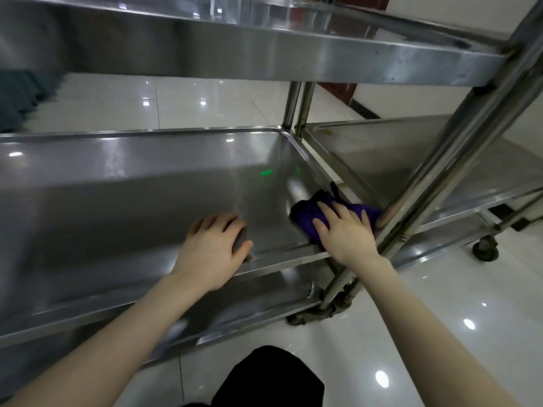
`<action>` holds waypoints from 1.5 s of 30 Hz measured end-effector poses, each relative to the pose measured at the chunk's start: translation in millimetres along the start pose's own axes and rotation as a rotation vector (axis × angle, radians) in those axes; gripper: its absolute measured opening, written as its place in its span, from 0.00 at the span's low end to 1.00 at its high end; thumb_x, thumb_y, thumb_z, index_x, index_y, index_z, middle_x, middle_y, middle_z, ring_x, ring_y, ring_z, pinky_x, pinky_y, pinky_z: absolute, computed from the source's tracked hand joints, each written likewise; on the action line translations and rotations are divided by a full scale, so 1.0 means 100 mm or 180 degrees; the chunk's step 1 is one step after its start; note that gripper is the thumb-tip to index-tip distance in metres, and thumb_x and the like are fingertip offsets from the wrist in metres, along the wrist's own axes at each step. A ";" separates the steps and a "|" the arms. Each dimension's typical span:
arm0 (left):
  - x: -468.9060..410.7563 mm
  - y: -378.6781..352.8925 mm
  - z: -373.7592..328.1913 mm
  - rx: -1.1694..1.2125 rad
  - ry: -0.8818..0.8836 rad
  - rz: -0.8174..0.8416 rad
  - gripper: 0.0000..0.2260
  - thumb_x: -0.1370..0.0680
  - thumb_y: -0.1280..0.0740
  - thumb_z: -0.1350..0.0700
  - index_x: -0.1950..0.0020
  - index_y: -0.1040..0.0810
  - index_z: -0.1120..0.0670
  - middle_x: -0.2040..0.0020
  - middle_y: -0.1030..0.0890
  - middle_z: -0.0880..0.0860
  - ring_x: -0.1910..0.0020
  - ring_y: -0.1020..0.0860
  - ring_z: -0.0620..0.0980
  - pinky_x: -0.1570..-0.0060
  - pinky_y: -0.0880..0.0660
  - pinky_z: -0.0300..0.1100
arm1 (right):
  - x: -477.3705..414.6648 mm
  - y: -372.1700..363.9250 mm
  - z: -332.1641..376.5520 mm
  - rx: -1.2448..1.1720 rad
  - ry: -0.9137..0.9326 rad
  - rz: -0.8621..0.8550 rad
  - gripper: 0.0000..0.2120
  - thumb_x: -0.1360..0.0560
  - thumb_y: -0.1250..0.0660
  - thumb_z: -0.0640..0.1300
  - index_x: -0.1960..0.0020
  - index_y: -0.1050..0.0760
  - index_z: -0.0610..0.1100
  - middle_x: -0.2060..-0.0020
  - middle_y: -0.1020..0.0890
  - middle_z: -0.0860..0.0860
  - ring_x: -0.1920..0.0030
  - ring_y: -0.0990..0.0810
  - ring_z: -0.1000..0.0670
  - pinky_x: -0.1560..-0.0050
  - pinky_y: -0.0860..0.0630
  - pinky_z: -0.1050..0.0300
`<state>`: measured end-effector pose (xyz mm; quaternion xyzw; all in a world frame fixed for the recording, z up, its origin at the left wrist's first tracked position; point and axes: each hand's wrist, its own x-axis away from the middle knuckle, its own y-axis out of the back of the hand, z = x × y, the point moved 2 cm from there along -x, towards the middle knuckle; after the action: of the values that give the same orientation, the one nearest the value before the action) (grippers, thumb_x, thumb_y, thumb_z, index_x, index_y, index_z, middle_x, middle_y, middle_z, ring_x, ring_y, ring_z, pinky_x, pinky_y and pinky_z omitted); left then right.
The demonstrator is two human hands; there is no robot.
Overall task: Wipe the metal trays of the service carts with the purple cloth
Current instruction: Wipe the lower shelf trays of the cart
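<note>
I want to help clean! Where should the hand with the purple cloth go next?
Probably slide the purple cloth leftward across the middle tray. The right hand presses it into the tray's near right corner, and the left hand steadies the front rim.

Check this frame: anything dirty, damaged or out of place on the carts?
Yes: a grimy dark rag or clump is wrapped around the near cart's leg base by the white floor; what it is, I cannot tell.
</note>
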<state>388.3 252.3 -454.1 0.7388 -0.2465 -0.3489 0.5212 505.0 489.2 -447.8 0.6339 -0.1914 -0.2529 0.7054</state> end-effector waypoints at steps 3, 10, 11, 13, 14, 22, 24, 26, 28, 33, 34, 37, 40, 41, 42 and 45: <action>0.00 -0.03 0.02 0.0002 -0.0011 -0.0035 0.17 0.24 0.40 0.43 0.41 0.23 0.50 0.38 0.23 0.52 0.42 0.24 0.57 0.40 0.30 0.51 | -0.61 0.00 0.07 -0.0105 0.0139 0.0305 0.26 0.18 0.52 0.59 0.22 0.47 0.55 0.22 0.45 0.50 0.23 0.46 0.46 0.24 0.57 0.41; -0.01 0.00 0.02 0.0110 0.0013 0.0053 0.16 0.22 0.40 0.44 0.39 0.23 0.50 0.36 0.25 0.52 0.38 0.27 0.56 0.37 0.34 0.49 | -0.71 -0.06 0.22 -0.0197 0.0287 0.0241 0.25 0.18 0.51 0.59 0.23 0.45 0.57 0.22 0.43 0.51 0.24 0.43 0.44 0.24 0.55 0.42; 0.00 0.02 0.01 0.0156 0.0036 0.0064 0.16 0.22 0.40 0.44 0.39 0.23 0.50 0.36 0.24 0.52 0.39 0.27 0.56 0.37 0.34 0.49 | -0.54 -0.05 0.14 -0.0172 0.0368 0.0193 0.24 0.18 0.50 0.58 0.23 0.44 0.57 0.23 0.41 0.51 0.25 0.41 0.43 0.25 0.53 0.42; 0.02 0.07 0.00 0.0301 0.0109 0.0058 0.16 0.21 0.39 0.47 0.37 0.24 0.51 0.37 0.24 0.54 0.40 0.26 0.58 0.39 0.31 0.49 | -0.12 -0.02 -0.03 -0.0206 0.0492 0.0005 0.23 0.19 0.48 0.57 0.24 0.39 0.56 0.25 0.36 0.50 0.27 0.37 0.43 0.26 0.49 0.42; 0.04 0.10 -0.01 0.0398 0.0128 0.0039 0.16 0.21 0.39 0.48 0.36 0.25 0.52 0.38 0.23 0.54 0.41 0.26 0.58 0.40 0.30 0.49 | 0.11 0.00 -0.08 -0.0267 0.0570 -0.0157 0.22 0.19 0.46 0.55 0.25 0.36 0.55 0.27 0.33 0.50 0.29 0.34 0.43 0.26 0.46 0.42; 0.44 0.46 0.38 0.0247 0.0000 -0.0037 0.15 0.21 0.42 0.52 0.38 0.24 0.55 0.39 0.22 0.56 0.43 0.24 0.61 0.43 0.27 0.54 | 0.86 -0.19 1.03 -0.0667 0.0927 -0.1091 0.15 0.22 0.39 0.55 0.42 0.19 0.51 0.43 0.19 0.51 0.44 0.22 0.44 0.32 0.36 0.41; 0.63 0.55 0.64 -0.0046 0.0032 0.0067 0.20 0.23 0.46 0.47 0.38 0.24 0.55 0.38 0.23 0.56 0.42 0.24 0.61 0.43 0.27 0.55 | 0.99 -0.30 1.47 -0.0766 0.1337 -0.1174 0.17 0.22 0.41 0.59 0.42 0.19 0.53 0.44 0.19 0.52 0.45 0.22 0.46 0.33 0.35 0.41; 0.81 0.61 0.86 -0.0204 0.0112 0.0117 0.24 0.24 0.48 0.44 0.39 0.23 0.55 0.38 0.23 0.56 0.43 0.24 0.62 0.44 0.27 0.56 | 1.01 -0.32 1.55 -0.0728 0.1625 -0.1132 0.19 0.23 0.41 0.61 0.42 0.20 0.53 0.43 0.19 0.52 0.45 0.22 0.46 0.34 0.34 0.41; 0.95 0.65 1.01 -0.0279 0.0157 0.0080 0.25 0.24 0.48 0.42 0.39 0.23 0.56 0.38 0.23 0.56 0.42 0.24 0.62 0.44 0.27 0.56 | 0.92 -0.26 1.28 -0.0595 0.1638 -0.1088 0.21 0.23 0.42 0.62 0.41 0.20 0.52 0.44 0.19 0.51 0.46 0.21 0.45 0.37 0.32 0.43; 1.06 0.65 1.05 -0.0172 0.0239 -0.0031 0.25 0.24 0.48 0.43 0.37 0.24 0.56 0.37 0.24 0.56 0.38 0.27 0.60 0.41 0.30 0.55 | 0.60 -0.08 0.19 -0.0311 0.0332 -0.1029 0.20 0.21 0.43 0.59 0.40 0.21 0.48 0.44 0.21 0.46 0.43 0.24 0.40 0.34 0.35 0.41; 1.06 0.65 1.04 -0.0133 0.0259 -0.0075 0.25 0.24 0.48 0.44 0.37 0.24 0.56 0.37 0.24 0.56 0.38 0.27 0.60 0.40 0.30 0.55 | 0.58 -0.07 0.14 -0.0309 0.0126 -0.1006 0.19 0.20 0.43 0.58 0.40 0.22 0.48 0.43 0.21 0.46 0.41 0.25 0.39 0.32 0.37 0.40; 1.07 0.67 1.05 0.0071 0.0313 -0.0188 0.23 0.24 0.46 0.45 0.36 0.25 0.55 0.37 0.24 0.56 0.38 0.28 0.60 0.40 0.30 0.54 | 0.73 -0.15 0.59 -0.0279 -0.0087 -0.1207 0.17 0.21 0.40 0.57 0.43 0.20 0.47 0.46 0.20 0.44 0.44 0.24 0.39 0.33 0.36 0.39; 1.10 0.71 1.10 0.0390 0.0247 -0.0304 0.17 0.22 0.40 0.51 0.37 0.25 0.56 0.39 0.24 0.56 0.40 0.27 0.59 0.40 0.31 0.51 | 1.09 -0.35 1.59 -0.0379 0.0625 -0.1504 0.15 0.24 0.38 0.58 0.47 0.19 0.50 0.50 0.19 0.48 0.49 0.22 0.42 0.36 0.32 0.41; 1.11 0.74 1.13 0.0477 0.0197 -0.0320 0.14 0.22 0.38 0.55 0.37 0.25 0.56 0.39 0.24 0.56 0.40 0.27 0.59 0.39 0.32 0.51 | 1.20 -0.41 1.91 -0.0489 0.0875 -0.1523 0.15 0.24 0.39 0.59 0.47 0.19 0.52 0.49 0.19 0.50 0.49 0.22 0.44 0.35 0.33 0.42; 1.14 0.77 1.18 0.0482 0.0121 -0.0318 0.14 0.22 0.36 0.58 0.37 0.25 0.57 0.39 0.24 0.57 0.41 0.27 0.59 0.39 0.32 0.50 | 1.27 -0.44 2.17 -0.0579 0.1083 -0.1518 0.16 0.24 0.39 0.60 0.46 0.19 0.52 0.48 0.19 0.51 0.48 0.23 0.45 0.35 0.34 0.42; 1.37 0.95 1.56 0.0063 0.0021 -0.0185 0.18 0.22 0.42 0.50 0.36 0.25 0.55 0.37 0.24 0.56 0.42 0.26 0.60 0.41 0.29 0.52 | 1.28 -0.39 2.34 -0.0552 0.1498 -0.1375 0.16 0.23 0.40 0.60 0.45 0.19 0.53 0.48 0.19 0.52 0.50 0.22 0.45 0.38 0.31 0.44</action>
<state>354.7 26.9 -433.7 0.7519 -0.2266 -0.3590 0.5043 464.7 223.6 -464.3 0.6384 0.1379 -0.2587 0.7117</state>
